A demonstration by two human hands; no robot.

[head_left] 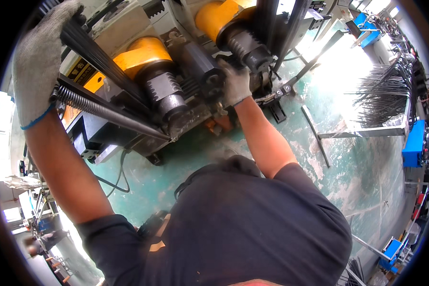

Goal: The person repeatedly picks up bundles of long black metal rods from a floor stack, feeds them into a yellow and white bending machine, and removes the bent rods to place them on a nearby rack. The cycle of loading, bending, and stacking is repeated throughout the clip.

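My left hand (pixel 38 66), in a pale knitted glove with a blue cuff, is raised at the upper left. Its fingers curl over a dark part at the top end of a slanting black ribbed column (pixel 97 55); what they grip is hard to make out. My right hand (pixel 237 85), gloved too, reaches into the machine beside a black hexagonal block (pixel 202 66). Its fingertips are lost among dark parts. Either side of that block are two toothed steel cylinders (pixel 164 90) (pixel 243 45) with yellow housings (pixel 145 52) (pixel 217 19).
A coil spring on a rod (pixel 109 112) slants below my left hand. A black cable (pixel 121 178) loops on the worn green floor (pixel 291 138). To the right, a metal rack (pixel 362 132) holds many thin dark rods (pixel 383 95); a loose bar (pixel 315 136) lies nearby.
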